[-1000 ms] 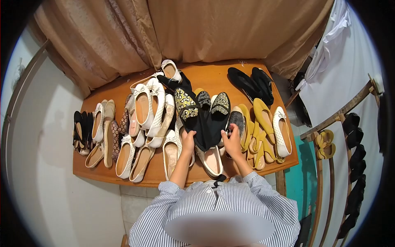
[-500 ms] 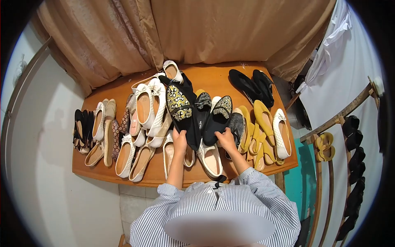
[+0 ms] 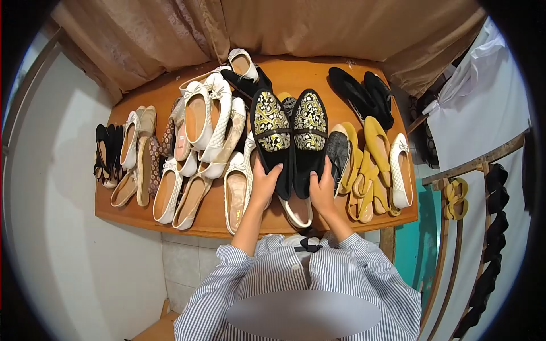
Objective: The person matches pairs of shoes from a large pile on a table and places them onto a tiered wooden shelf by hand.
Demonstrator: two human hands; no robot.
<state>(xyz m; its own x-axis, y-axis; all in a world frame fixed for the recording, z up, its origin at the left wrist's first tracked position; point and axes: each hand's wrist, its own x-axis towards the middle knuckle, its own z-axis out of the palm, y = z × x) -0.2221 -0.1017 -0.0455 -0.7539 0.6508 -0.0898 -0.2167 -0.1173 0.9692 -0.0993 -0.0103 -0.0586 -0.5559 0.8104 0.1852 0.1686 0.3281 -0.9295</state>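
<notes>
Two matching black loafers with gold-and-white patterned fronts are held side by side above the table, toes pointing away from me. My left hand (image 3: 267, 181) grips the heel end of the left loafer (image 3: 272, 128). Around the heel end of the right loafer (image 3: 310, 128), my right hand (image 3: 322, 183) is closed, thumb on the inside. Beneath them a white shoe (image 3: 298, 213) partly shows; the rest of it is hidden. A dark patterned shoe (image 3: 288, 104) peeks out between the two loafers. Just right of my right hand lies a grey-black espadrille (image 3: 339, 150).
The wooden table (image 3: 296, 71) carries several white flats (image 3: 196, 116) at the left and yellow shoes (image 3: 378, 145) at the right. Black shoes (image 3: 350, 91) lie at the back right. A brown curtain (image 3: 341, 28) hangs behind; a wooden rack (image 3: 486, 187) with shoes stands right.
The left loafer has straightened and come beside the right one. Both hands have drawn closer together, and the right loafer's patterned front now faces up to me. The view has shifted slightly.
</notes>
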